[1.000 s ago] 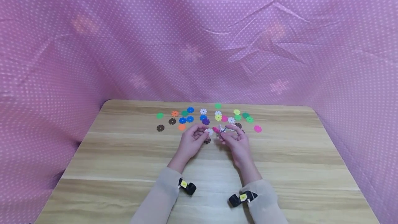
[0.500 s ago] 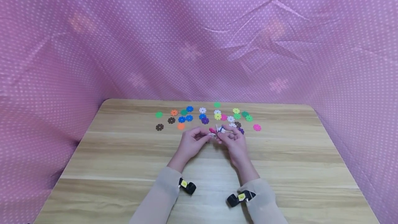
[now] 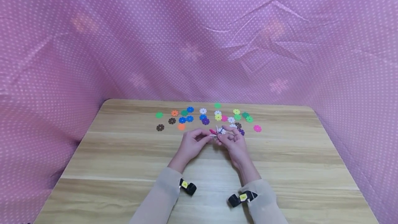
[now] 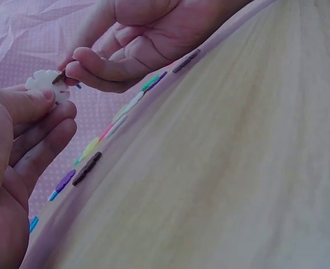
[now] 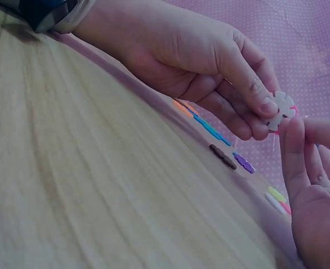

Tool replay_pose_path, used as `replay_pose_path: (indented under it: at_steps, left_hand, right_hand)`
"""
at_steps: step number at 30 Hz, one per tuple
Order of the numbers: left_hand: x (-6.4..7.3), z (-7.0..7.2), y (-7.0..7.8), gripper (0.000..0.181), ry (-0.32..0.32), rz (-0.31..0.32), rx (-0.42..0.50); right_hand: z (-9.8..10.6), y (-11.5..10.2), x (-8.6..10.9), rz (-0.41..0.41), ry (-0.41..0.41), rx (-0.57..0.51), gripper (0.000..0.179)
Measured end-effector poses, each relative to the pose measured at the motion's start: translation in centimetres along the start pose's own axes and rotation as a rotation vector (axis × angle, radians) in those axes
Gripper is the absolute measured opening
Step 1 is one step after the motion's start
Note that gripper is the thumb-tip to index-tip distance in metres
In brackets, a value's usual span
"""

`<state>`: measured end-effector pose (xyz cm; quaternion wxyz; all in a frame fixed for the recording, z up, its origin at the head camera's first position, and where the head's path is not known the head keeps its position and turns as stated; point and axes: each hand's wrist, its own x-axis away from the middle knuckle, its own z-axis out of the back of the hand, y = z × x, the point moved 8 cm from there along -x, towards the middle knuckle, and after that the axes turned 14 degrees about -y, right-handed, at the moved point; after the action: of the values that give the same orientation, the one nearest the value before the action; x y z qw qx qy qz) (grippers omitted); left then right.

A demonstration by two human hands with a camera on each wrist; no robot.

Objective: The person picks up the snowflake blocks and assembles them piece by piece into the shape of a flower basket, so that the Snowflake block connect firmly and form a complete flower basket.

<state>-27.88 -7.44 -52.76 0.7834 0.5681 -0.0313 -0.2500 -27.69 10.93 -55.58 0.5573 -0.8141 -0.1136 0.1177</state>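
Observation:
Near the middle of the table's far half, my left hand (image 3: 192, 144) pinches a white flower-shaped disc (image 4: 37, 82) with notched edges between thumb and fingers. My right hand (image 3: 237, 145) faces it, thumb and fingers curled round a small cluster of interlocking discs. A pink disc (image 3: 212, 131) and an upright white disc (image 3: 217, 129) show in that cluster; a brown edge (image 4: 58, 78) shows in the left wrist view. The pinched white disc meets the cluster at the right fingertips, its far edge partly hidden by them. Both hands are raised above the table.
Flower discs in many colours lie scattered across the far part of the wooden table (image 3: 124, 168), including blue (image 3: 182, 120), purple (image 3: 205, 121), brown (image 3: 160, 127) and pink (image 3: 257, 128) ones. A pink dotted cloth (image 3: 199, 44) surrounds the table's back and sides.
The left hand has moved right, bringing its white disc against the cluster in the right hand; the cluster has tilted and shifted slightly left. In the last half second the hands have barely moved.

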Motion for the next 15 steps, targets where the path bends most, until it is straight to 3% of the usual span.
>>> replay_pose_path:
  at_steps: [7, 15]
  left_hand:
    - [-0.2, 0.6, 0.0, 0.013, 0.034, 0.000, 0.026]
    - [-0.2, 0.7, 0.1, 0.018, 0.011, -0.024, 0.065]
  right_hand:
    - [0.9, -0.9, 0.2, 0.027, 0.052, 0.111, 0.041]
    - [0.3, -1.2, 0.2, -0.007, -0.086, 0.130, 0.052]
